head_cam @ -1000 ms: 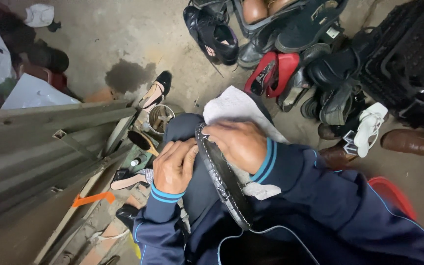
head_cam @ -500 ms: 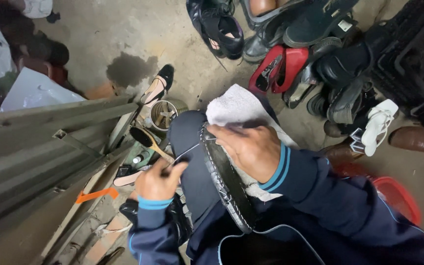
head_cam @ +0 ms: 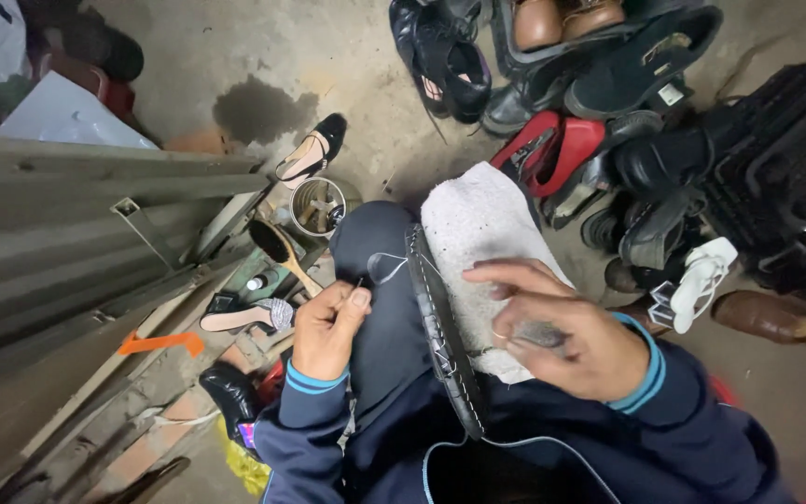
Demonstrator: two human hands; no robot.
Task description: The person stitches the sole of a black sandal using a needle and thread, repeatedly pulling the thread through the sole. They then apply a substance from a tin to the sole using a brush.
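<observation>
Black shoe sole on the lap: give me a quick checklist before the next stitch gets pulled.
1. Left hand pinches the thin needle: ok.
2. Pale thread runs from needle to the black shoe sole: ok.
3. Sole stands on edge against the white towel: ok.
4. Right hand has a grip on the sole: not ok, it is blurred above the towel.
5. Thread free of knots: cannot tell.

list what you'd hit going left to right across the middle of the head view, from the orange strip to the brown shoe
orange strip → left hand pinching a needle → black shoe sole standing on edge over the lap → right hand on the white cloth → white sandal → brown shoe
</observation>
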